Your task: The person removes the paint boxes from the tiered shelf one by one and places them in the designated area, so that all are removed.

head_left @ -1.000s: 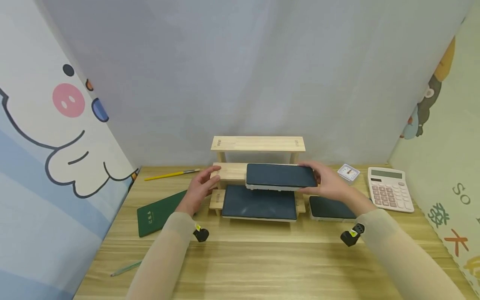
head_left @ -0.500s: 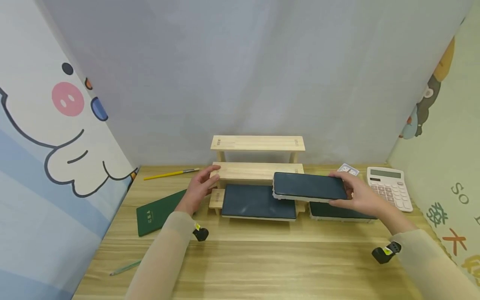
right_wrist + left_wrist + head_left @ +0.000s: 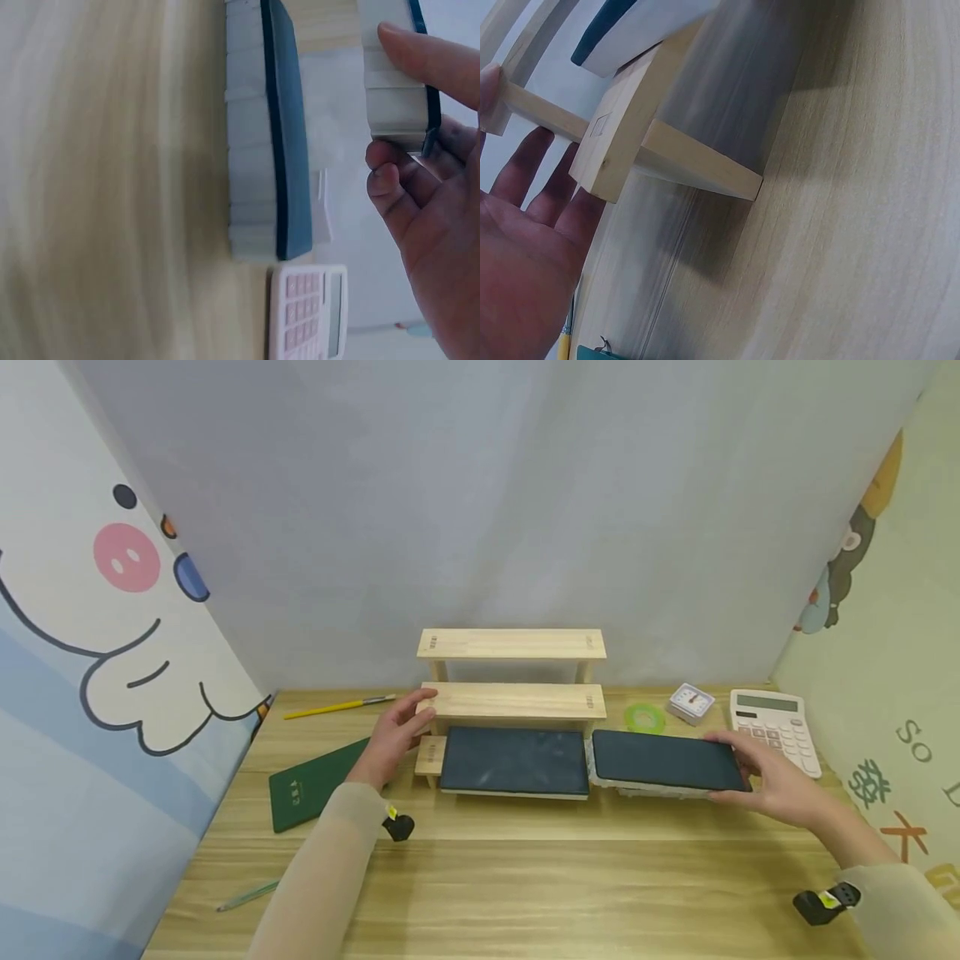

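A three-tier wooden shelf [image 3: 512, 700] stands at the back middle of the table. One dark-topped white slab [image 3: 513, 761] lies on its lowest tier. My right hand [image 3: 753, 770] grips the right end of a second dark slab [image 3: 666, 760], held level just right of the shelf. Right below it a third slab [image 3: 268, 127] lies on the table; the held slab [image 3: 391, 90] hovers a little above it. My left hand [image 3: 408, 722] rests with straight fingers [image 3: 525, 161] against the left end of the shelf's middle tier [image 3: 604, 146].
A green notebook [image 3: 311, 785], a yellow paintbrush [image 3: 337, 706] and a green pencil [image 3: 251, 895] lie to the left. A green tape ring [image 3: 645, 718], a small clock [image 3: 692, 702] and a calculator [image 3: 772, 731] sit at the right back. Cartoon panels wall both sides.
My right hand has carried the slab off the middle tier, rightward and down, to just above the slab on the table. The left hand has stayed at the shelf.
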{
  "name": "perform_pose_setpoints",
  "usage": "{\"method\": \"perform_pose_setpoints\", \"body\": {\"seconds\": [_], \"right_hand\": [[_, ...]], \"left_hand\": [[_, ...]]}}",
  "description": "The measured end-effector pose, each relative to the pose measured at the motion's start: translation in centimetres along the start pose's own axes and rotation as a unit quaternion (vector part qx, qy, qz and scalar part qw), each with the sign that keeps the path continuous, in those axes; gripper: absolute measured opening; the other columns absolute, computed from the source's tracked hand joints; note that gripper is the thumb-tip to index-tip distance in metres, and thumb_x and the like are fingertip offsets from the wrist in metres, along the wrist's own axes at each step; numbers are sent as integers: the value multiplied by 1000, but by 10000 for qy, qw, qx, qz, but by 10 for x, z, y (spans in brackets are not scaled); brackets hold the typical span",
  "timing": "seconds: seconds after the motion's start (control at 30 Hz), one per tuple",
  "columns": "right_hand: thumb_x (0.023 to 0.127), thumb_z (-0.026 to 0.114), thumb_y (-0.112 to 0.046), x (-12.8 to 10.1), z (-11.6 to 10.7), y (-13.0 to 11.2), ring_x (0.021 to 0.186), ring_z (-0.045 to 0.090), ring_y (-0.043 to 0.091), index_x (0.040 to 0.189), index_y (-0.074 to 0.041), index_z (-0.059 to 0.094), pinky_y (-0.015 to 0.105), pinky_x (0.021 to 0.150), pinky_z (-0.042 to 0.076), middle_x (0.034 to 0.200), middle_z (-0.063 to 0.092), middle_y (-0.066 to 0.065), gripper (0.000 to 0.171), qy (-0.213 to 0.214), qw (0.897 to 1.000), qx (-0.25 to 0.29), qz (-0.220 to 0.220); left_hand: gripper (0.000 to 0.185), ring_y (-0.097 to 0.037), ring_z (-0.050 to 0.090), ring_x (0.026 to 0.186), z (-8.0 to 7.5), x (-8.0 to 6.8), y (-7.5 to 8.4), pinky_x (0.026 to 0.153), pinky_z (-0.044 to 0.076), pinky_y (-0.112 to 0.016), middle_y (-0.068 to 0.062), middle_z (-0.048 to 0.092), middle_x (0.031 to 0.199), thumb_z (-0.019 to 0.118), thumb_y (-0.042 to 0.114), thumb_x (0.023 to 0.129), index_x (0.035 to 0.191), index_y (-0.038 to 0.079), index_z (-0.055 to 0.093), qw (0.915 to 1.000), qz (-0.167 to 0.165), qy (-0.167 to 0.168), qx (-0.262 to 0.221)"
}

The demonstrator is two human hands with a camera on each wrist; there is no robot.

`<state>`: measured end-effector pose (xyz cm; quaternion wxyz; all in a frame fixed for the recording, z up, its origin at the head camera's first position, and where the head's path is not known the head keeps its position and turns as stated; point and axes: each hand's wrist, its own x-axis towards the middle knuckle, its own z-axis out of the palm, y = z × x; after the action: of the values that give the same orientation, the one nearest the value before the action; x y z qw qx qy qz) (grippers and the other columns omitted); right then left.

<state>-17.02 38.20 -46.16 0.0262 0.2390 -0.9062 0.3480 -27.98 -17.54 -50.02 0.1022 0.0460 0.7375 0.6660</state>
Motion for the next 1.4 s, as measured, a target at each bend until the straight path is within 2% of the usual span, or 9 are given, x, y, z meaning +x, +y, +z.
{"method": "perform_pose_setpoints", "body": {"seconds": [0.3, 0.47, 0.53, 0.6, 0.73, 0.97, 1.03, 1.27, 1.4], "right_hand": [[78, 92, -5, -42, 0, 19, 112, 55, -9, 147, -5, 50, 11, 83, 47, 139, 53, 18, 81, -134, 9993, 205, 283], [78, 93, -9, -62, 3, 26, 112, 52, -9, 146, -7, 52, 14, 79, 47, 142, 51, 25, 80, -209, 9987, 141, 437], [78, 94, -10, -70, 5, 29, 109, 53, -7, 146, -7, 53, 15, 76, 47, 141, 52, 19, 79, -180, 9989, 86, 421], [76, 95, -10, -77, 8, 33, 107, 56, -6, 144, -7, 54, 15, 76, 48, 139, 55, 4, 79, -99, 9993, 38, 348], [73, 96, -10, -89, 14, 42, 119, 48, -13, 142, -6, 57, 6, 89, 41, 138, 50, -20, 79, 14, 9998, -16, 208], [74, 94, -3, -96, 24, 54, 134, 36, -16, 145, 0, 52, 2, 102, 28, 144, 50, -13, 83, -155, 9984, 538, -22], [74, 94, -2, -97, 24, 53, 133, 36, -16, 145, -1, 52, 2, 101, 28, 143, 50, -14, 82, -157, 9985, 523, 14], [77, 94, -10, -94, 19, 52, 128, 38, -16, 145, -5, 53, 2, 95, 31, 143, 49, -10, 80, -262, 9993, 199, 175], [74, 96, -11, -91, 16, 50, 105, 49, -8, 144, -5, 54, 10, 75, 40, 138, 53, -5, 82, -269, 9994, 22, 230]], "left_hand": [[50, -21, 19, 157, 1, -1, 0, 118, 31, -63, 8, 22, 171, 66, 38, 105, 153, 24, 55, 9999, 51, 98, 10], [50, -21, 21, 157, 1, -1, -3, 117, 32, -64, 9, 24, 170, 66, 40, 104, 152, 26, 56, 9998, 143, 130, 73], [50, -22, 21, 157, 2, 0, -4, 117, 32, -65, 8, 25, 170, 66, 39, 105, 152, 25, 56, 9998, 160, 135, 58], [50, -22, 20, 157, 3, 0, -4, 117, 31, -65, 7, 24, 170, 66, 38, 105, 152, 25, 56, 9998, 152, 140, 42], [50, -23, 17, 158, 3, 0, -2, 118, 29, -65, 6, 22, 171, 64, 35, 106, 153, 23, 54, 9999, 73, 97, -37], [48, -25, 17, 158, 5, -12, 18, 118, 30, -65, 1, 22, 172, 63, 29, 108, 153, 18, 54, 10000, -42, 19, -49], [48, -25, 17, 158, 6, -13, 22, 117, 31, -64, 1, 21, 172, 63, 29, 108, 154, 17, 54, 10000, -36, 27, -44], [52, -21, 21, 157, 1, 3, -6, 116, 34, -63, 9, 26, 170, 67, 47, 102, 150, 29, 58, 9998, 138, 115, 100], [52, -24, 31, 153, -2, -1, -5, 115, 36, -62, 7, 27, 170, 67, 46, 102, 150, 29, 58, 9996, 169, 144, 165]]}}
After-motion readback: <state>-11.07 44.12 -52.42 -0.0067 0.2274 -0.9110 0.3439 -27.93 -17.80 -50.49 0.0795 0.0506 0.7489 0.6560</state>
